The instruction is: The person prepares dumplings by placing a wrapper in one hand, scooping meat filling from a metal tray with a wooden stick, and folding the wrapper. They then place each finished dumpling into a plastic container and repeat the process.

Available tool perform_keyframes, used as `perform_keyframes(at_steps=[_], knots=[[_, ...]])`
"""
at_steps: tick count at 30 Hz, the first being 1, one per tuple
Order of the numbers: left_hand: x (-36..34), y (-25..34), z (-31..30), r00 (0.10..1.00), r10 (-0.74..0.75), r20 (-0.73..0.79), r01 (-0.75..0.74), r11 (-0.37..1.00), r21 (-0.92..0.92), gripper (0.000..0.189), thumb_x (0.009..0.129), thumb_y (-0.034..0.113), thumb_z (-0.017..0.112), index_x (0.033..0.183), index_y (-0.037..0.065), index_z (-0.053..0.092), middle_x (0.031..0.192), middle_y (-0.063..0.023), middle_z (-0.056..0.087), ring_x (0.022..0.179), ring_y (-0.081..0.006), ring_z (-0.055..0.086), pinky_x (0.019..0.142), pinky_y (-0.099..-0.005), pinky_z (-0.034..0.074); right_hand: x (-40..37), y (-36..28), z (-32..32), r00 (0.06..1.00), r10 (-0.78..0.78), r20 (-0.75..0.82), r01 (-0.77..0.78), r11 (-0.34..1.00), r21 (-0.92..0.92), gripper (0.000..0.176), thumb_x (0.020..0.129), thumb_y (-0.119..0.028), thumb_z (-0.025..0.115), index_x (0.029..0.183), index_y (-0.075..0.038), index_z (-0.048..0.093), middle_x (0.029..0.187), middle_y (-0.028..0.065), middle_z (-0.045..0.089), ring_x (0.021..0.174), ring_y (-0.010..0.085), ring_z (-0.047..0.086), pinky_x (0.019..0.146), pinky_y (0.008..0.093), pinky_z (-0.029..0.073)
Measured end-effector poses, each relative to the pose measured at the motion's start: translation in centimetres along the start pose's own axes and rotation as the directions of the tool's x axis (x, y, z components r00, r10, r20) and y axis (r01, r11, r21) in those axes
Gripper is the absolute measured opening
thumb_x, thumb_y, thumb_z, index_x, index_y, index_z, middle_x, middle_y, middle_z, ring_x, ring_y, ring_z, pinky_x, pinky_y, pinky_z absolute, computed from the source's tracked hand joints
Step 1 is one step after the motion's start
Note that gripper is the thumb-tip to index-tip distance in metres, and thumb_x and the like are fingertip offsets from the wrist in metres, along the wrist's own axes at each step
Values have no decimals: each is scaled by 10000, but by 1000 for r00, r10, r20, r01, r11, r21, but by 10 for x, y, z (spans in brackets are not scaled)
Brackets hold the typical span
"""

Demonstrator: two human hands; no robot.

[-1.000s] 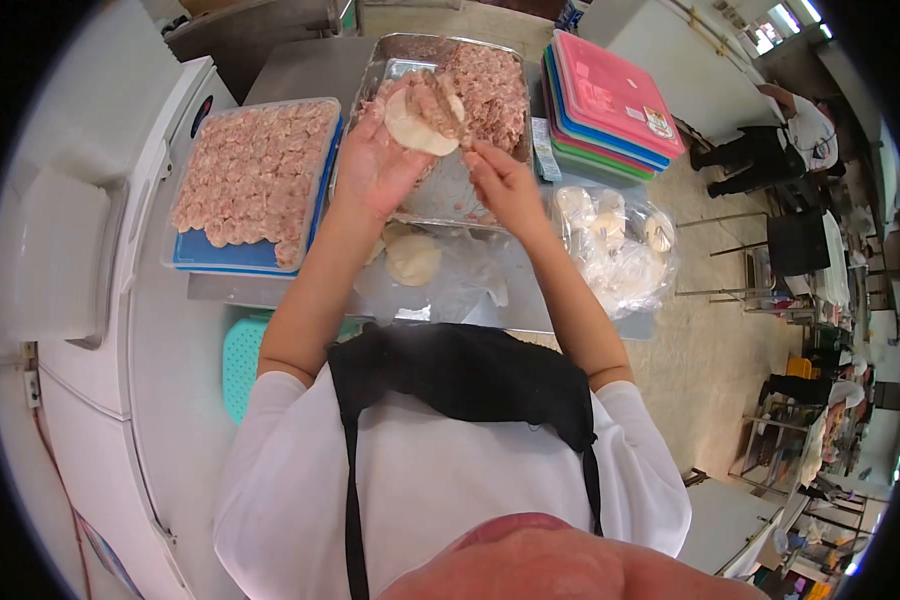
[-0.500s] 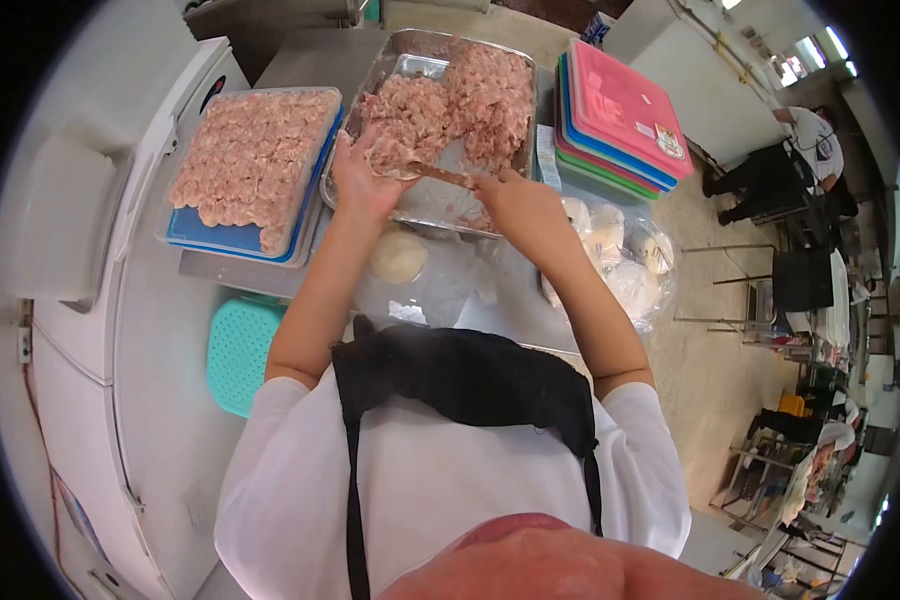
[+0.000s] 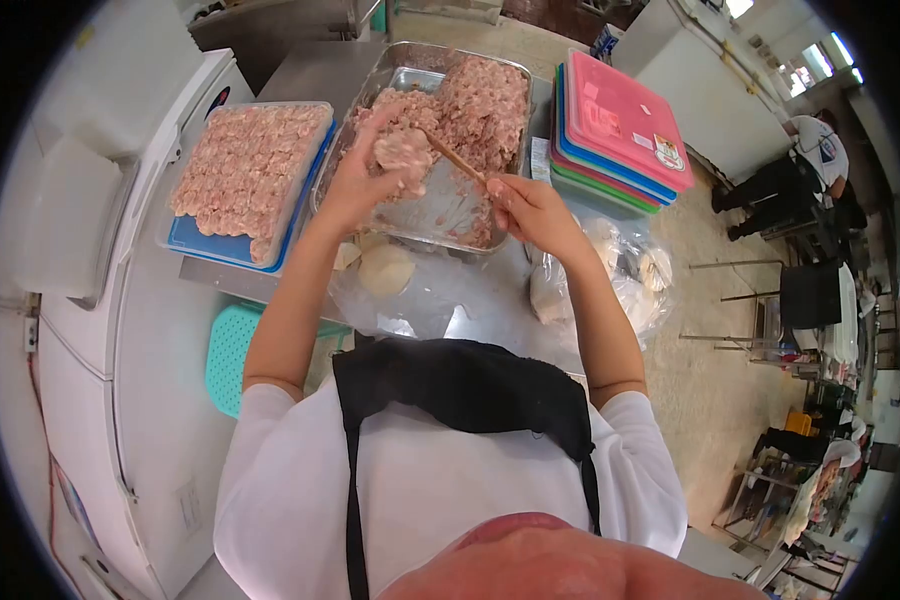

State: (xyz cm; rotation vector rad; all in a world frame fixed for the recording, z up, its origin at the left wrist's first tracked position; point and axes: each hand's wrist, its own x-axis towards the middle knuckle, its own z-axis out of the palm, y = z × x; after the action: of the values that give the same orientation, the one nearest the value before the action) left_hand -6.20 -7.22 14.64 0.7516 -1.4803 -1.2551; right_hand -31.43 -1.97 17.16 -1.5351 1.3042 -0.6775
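Note:
My left hand is curled around a lump of ground meat over the metal tray. In my right hand is a thin wooden spatula, gripped by its near end, with its far tip against the held lump. A big heap of ground meat fills the far part of the tray, and its near part shows smeared bare metal. Nearer to me, pale round dough wrappers lie on clear plastic.
Left of the tray, meat dumplings sit in rows on a blue-based plastic tray. Several coloured lids or trays are stacked at the right, near a clear bag of pale rounds. A turquoise stool stands below left. Another person is far right.
My left hand has turned, bringing the meat lump into fuller view. My right hand has moved slightly down and the spatula now slants more steeply. The whole view has shifted a little.

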Motion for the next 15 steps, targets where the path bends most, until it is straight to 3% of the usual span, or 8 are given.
perform_keyframes(at_steps=[1,4,5,7,10,13,15], knots=[[3,3,-1,994,103,48,-112,954,278,740,730,35,725,1387,90,386,1394,-100,439,1271,-260,451,1020,-353,408,-3,-4,-4,999,-16,34,17,999,-40,316,977,-273,499,1107,-21,637,671,93,602,570,182,553,565,314,469],[6,20,2,951,229,210,-307,792,527,655,702,160,775,1294,98,500,1300,-102,549,1130,-243,570,987,-332,418,-13,-17,-4,991,-125,54,132,976,-173,337,965,-278,531,1152,-14,627,681,49,579,579,122,512,559,266,436],[9,17,-1,961,103,257,-222,840,495,602,701,162,776,1249,94,537,1263,-99,573,1117,-239,577,985,-335,417,-14,-19,-3,984,-170,48,176,960,-219,349,961,-283,545,1168,-12,624,681,26,562,579,92,491,551,245,418],[16,11,-11,923,-145,356,-29,897,441,497,698,165,779,1159,86,613,1189,-92,621,1089,-229,591,981,-342,416,-5,-7,6,949,-312,42,312,917,-247,337,948,-262,567,1166,-10,622,762,75,620,640,109,544,602,259,447],[19,16,-17,881,-205,426,-56,849,525,395,698,210,777,1052,74,666,1121,-93,656,1120,-228,573,993,-343,401,11,17,8,907,-408,103,421,871,-254,338,932,-244,592,1177,-12,610,905,142,670,729,136,603,678,272,473],[18,5,-20,897,-171,407,-195,673,713,393,728,189,728,1076,23,648,1031,-91,658,982,-179,591,885,-319,445,40,44,-5,885,-440,155,466,817,-340,329,917,-232,606,1185,-42,611,960,156,680,761,190,641,688,305,492],[22,-41,-37,959,-128,252,-61,777,627,449,726,281,738,1096,42,647,1103,-138,641,1067,-240,580,925,-356,434,46,47,-9,888,-450,92,428,739,-521,304,904,-233,605,1167,-82,619,931,145,670,771,252,650,671,356,500]])
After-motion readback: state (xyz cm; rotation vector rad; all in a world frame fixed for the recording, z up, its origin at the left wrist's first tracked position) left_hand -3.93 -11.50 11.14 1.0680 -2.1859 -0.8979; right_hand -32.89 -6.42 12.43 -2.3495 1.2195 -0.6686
